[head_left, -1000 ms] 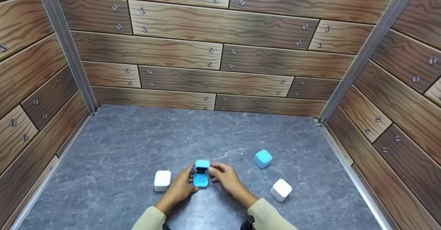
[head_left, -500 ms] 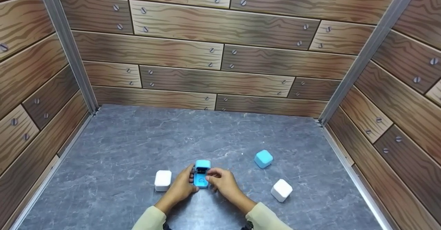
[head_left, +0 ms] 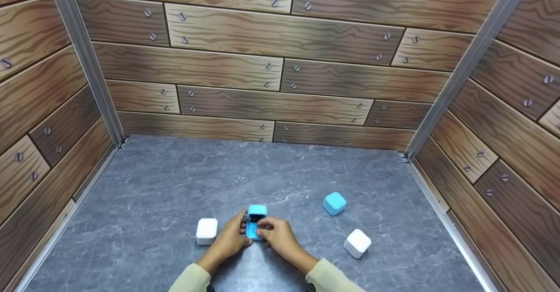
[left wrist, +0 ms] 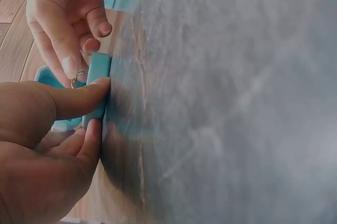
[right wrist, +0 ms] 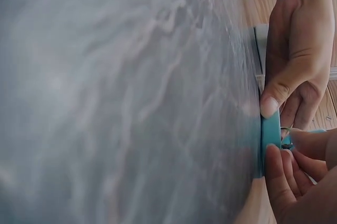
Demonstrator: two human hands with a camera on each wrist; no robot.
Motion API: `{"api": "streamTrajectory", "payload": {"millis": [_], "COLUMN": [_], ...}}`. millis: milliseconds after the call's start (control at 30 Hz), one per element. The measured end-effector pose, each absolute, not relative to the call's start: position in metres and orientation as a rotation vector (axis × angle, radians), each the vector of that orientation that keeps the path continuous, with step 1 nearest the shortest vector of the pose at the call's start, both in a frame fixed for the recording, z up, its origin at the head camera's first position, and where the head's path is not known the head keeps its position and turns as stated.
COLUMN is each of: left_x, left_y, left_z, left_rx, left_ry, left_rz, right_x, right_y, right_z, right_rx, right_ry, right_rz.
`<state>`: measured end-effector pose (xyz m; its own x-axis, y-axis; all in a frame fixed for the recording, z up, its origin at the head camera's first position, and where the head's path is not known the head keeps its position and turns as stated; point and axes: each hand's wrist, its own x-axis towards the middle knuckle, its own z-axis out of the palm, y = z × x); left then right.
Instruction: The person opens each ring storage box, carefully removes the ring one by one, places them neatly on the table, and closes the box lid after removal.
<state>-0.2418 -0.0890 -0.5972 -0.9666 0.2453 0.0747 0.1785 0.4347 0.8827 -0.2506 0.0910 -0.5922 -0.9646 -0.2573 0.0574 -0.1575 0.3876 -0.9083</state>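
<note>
An opened light-blue ring box (head_left: 257,209) sits on the grey tabletop, its lid raised at the back. My left hand (head_left: 229,234) grips its base from the left side, thumb at the front, as the left wrist view also shows. Inside the box stands a thin gold-coloured ring (left wrist: 73,83), partly covered by fingers. My right hand (head_left: 282,238) reaches over the base from the right, and its thumb and index finger pinch the ring. In the right wrist view the other fingers of that hand lie close against the blue base (right wrist: 271,129).
A closed white box (head_left: 206,230) stands just left of my left hand. To the right are a closed blue box (head_left: 335,203) and, nearer me, another white box (head_left: 358,243). Wood-patterned walls (head_left: 227,99) with metal corner posts enclose the grey tabletop (head_left: 183,174).
My right hand has moved left and toward me, from beside the ring box's lid to the ring over its base. My left hand keeps its grip on the box.
</note>
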Motion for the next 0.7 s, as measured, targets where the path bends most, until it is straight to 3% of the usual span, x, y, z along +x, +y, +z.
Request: {"api": "streamTrajectory", "payload": {"millis": [700], "left_x": [-0.2422], "left_y": [-0.0906], "left_z": [-0.5972], "left_rx": [0.381], "left_ry": [2.581], "left_rz": [1.577], "right_x": [-0.2494], "right_y": [0.0855], "right_z": [-0.5933], "right_rx": [-0.382], "right_ry": [2.576], "right_rz": [-1.627]}}
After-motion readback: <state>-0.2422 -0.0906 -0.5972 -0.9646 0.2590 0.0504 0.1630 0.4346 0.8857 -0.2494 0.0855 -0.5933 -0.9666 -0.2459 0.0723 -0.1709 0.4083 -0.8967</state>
